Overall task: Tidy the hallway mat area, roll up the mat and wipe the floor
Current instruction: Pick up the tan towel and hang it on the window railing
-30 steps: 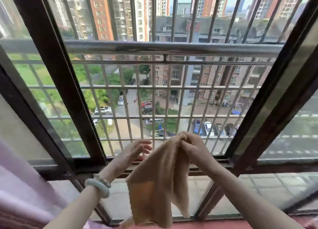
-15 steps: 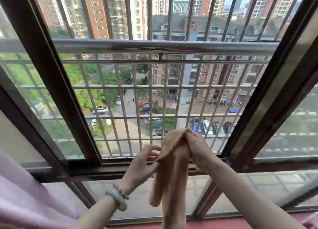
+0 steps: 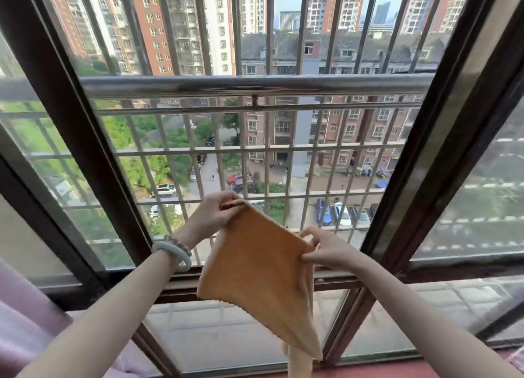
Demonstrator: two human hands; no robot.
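Note:
An orange-tan cloth (image 3: 258,275) hangs spread out in front of the open window. My left hand (image 3: 214,214) pinches its upper left corner, held higher and farther out. Lower down, my right hand (image 3: 326,250) pinches the upper right corner. The top edge is stretched taut between both hands and the rest droops to a point below. The mat and the floor are out of view.
A dark window frame (image 3: 82,150) stands left and right of the opening. Outside it runs a grey metal rail (image 3: 255,84) with security bars (image 3: 266,156). Pink fabric (image 3: 25,321) lies at the lower left. A reddish sill (image 3: 368,373) runs along the bottom.
My left hand took hold of a corner of the bunched cloth. Both hands moved apart and spread the cloth open; the left rose, the right dropped lower.

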